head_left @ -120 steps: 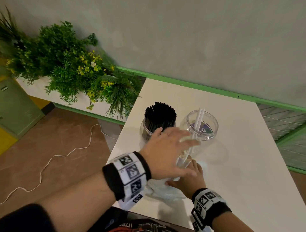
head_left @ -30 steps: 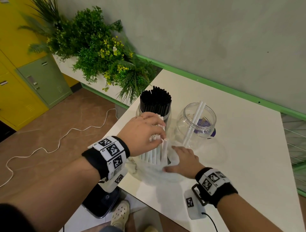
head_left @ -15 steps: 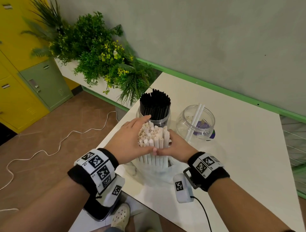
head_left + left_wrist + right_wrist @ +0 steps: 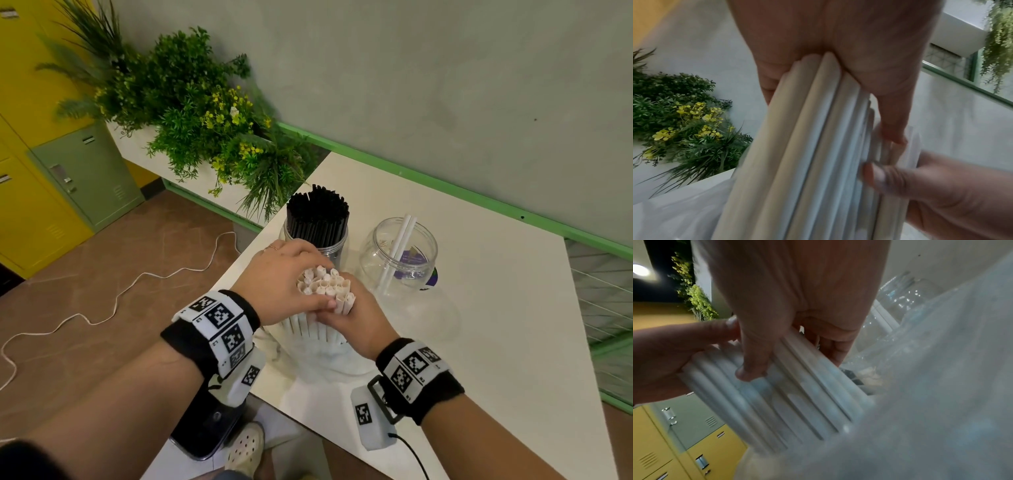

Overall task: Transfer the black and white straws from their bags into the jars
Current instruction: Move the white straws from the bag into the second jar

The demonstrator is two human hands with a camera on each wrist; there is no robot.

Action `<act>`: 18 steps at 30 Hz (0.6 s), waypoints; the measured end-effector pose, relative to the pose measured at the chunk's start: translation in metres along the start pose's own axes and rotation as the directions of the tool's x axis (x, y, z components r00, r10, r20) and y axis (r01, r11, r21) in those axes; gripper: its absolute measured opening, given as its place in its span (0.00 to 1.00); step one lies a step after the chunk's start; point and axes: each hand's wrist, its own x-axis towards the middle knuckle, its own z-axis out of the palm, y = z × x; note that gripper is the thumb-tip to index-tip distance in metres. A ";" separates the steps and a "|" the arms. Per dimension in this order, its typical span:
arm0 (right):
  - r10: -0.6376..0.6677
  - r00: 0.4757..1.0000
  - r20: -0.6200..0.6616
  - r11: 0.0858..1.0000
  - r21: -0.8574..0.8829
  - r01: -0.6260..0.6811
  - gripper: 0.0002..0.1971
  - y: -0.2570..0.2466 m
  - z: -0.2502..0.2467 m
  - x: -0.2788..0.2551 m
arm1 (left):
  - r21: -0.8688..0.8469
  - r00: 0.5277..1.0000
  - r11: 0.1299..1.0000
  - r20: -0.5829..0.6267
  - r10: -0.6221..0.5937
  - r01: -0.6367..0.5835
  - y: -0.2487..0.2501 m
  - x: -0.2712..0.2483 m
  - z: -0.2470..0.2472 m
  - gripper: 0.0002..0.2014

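A bundle of white straws stands upright at the near left edge of the white table, its lower part inside a clear plastic bag. My left hand wraps the bundle from the left and my right hand grips it from the right; both are seen close up on the white straws. Behind stands a jar packed with black straws. To its right a clear jar holds two white straws.
A planter with green and yellow plants sits beyond the table's left corner. Yellow and green lockers stand at the left. A white cable lies on the brown floor. A green rail runs along the wall.
Both hands have closed tighter around the white straw bundle and lifted its top a little higher out of the bag. The jars have not moved.
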 end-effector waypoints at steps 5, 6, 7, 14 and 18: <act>-0.001 0.999 -0.032 1.000 -0.014 0.000 0.17 0.000 -0.012 -0.005 | 0.054 0.999 0.998 -0.011 0.031 -0.031 0.001 0.000 0.002 0.23; -0.013 0.998 -0.066 1.000 -0.004 0.013 0.15 0.000 -0.015 -0.006 | 0.066 0.999 0.997 -0.014 0.031 -0.030 0.002 0.000 0.002 0.22; -0.020 0.996 -0.088 1.000 0.015 0.022 0.14 -0.001 -0.017 -0.007 | 0.080 0.999 0.996 -0.015 0.029 -0.028 0.004 0.000 0.002 0.22; -0.038 0.976 -0.214 0.983 0.169 0.075 0.15 -0.002 -0.013 -0.011 | 0.076 0.999 0.997 -0.046 0.010 -0.006 0.006 0.002 0.008 0.22; -0.063 0.953 -0.298 0.987 0.125 0.105 0.09 -0.005 -0.010 -0.013 | 0.085 0.997 0.996 -0.070 0.015 -0.009 0.003 0.003 0.011 0.21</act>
